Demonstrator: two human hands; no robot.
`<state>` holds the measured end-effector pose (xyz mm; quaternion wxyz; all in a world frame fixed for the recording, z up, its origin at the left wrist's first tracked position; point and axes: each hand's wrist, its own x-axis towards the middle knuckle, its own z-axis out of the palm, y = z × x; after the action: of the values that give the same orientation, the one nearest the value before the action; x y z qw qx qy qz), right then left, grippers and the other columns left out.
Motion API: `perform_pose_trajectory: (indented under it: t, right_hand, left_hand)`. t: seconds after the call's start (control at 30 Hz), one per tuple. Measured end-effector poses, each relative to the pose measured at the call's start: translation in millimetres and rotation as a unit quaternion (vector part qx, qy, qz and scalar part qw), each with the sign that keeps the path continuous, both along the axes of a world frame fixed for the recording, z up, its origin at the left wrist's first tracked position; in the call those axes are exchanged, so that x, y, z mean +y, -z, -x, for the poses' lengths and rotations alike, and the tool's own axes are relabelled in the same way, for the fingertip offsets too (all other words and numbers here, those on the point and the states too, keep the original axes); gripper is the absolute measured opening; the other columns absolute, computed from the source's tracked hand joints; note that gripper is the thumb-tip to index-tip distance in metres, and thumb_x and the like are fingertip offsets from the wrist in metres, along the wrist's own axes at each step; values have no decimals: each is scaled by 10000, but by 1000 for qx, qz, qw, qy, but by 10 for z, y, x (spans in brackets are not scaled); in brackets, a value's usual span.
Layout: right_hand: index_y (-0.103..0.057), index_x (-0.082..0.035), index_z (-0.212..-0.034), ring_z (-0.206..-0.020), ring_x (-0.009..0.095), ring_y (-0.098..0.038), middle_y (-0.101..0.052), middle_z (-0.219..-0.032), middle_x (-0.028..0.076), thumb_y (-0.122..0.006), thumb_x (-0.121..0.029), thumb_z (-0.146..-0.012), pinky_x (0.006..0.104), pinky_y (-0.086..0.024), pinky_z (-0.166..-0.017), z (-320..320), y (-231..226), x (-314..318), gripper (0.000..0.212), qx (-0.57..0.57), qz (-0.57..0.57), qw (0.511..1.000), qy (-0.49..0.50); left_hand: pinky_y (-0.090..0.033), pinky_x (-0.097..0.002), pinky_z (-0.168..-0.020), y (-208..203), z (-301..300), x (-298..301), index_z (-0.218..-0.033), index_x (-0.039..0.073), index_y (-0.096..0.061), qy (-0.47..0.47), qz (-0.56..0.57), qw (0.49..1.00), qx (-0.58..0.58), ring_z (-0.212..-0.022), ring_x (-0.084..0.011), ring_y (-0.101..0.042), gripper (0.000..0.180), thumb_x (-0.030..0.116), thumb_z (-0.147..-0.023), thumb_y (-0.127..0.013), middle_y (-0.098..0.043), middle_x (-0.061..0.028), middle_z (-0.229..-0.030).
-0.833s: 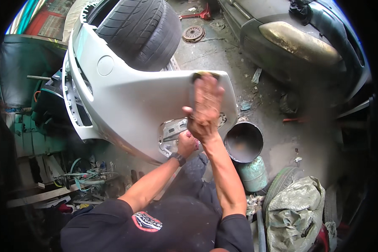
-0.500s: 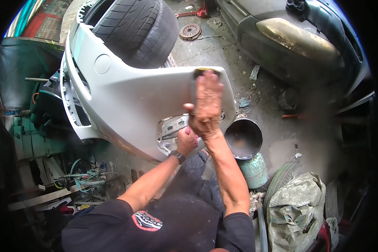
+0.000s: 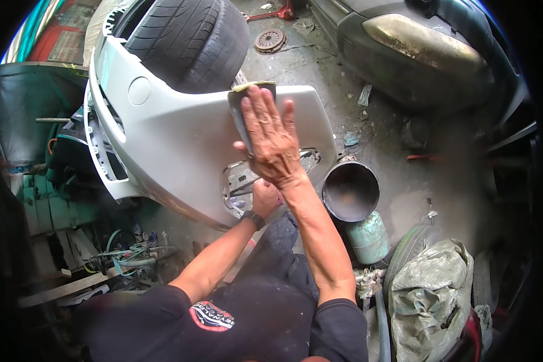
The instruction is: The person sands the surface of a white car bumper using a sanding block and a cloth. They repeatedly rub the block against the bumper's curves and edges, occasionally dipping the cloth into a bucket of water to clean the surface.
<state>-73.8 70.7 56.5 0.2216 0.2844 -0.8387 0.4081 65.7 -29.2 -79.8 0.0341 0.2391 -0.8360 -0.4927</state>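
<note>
Since the earlier frame my right hand has slid further up the white car bumper, so the sanding pad under it now sits near the bumper's upper edge, close to the tyres. I see that hand lying flat, fingers spread and pressing the pad down against the painted surface; only the pad's top and left side show past my fingertips. My left hand is lower down, closed around the bumper's bottom edge right beside the open cut-out with the grey bracket showing through it. Its fingers curl under the rim, so I cannot tell more of the grip than that it clasps the edge.

I see the bumper lying tilted across the middle of the view, its grille end to my left and its plain end to my right. Two stacked black tyres rest just behind it, touching its upper edge. To the right of my forearm stands a dark round bucket, and just below it a green cylinder. A crumpled grey sack lies at lower right. A dusty car stands beyond on the concrete floor, well apart from the bumper
</note>
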Motion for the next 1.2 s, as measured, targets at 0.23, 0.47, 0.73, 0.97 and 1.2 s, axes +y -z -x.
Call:
perform_pose_trajectory:
  t: [0.23,0.47,0.73,0.97,1.2]
  right_hand:
    - [-254,36,-1572,-1537,401,-192,-231,-1634,269,-343,-464,-1071,539,-66,-1244,-541,870,389,713,-94,107,984,108]
    - [-246,42,-1572,-1537,402,-188,-229,-1645,243,-317,-483,-1072,558,-59,-1236,-79,288,232,729,-60,120,989,58]
    - [-328,49,-1540,-1515,396,-261,-300,-1613,256,-318,-447,-1082,551,-121,-1234,83,-10,110,676,-36,163,982,87]
    - [-308,57,-1544,-1517,407,-251,-296,-1615,257,-266,-449,-1087,541,-121,-1233,-455,717,379,683,-120,169,967,148]
    - [-364,21,-1530,-1490,397,-324,-366,-1580,252,-226,-476,-1089,565,-164,-1217,-109,179,362,678,-95,199,972,78]
  left_hand:
    - [-432,-360,-524,-127,137,119,-746,-35,-624,-42,-35,997,-59,-564,-96,-497,476,339,-1037,-583,-543,-38,-581]
    - [-428,-327,-499,65,31,-59,-689,3,-569,-44,-125,991,-30,-533,-76,-486,471,302,-1053,-555,-549,-12,-576]
    - [-404,-309,-479,-39,93,21,-664,13,-570,-29,-110,993,4,-544,-63,-477,501,339,-1043,-585,-538,10,-569]
    - [-395,-314,-500,-47,115,-10,-674,7,-583,-39,-72,996,-38,-555,-62,-460,513,366,-1040,-592,-526,14,-578]
    - [-395,-321,-496,-3,106,-8,-689,-15,-592,-44,-88,995,-14,-541,-71,-441,516,359,-1045,-584,-525,1,-576]
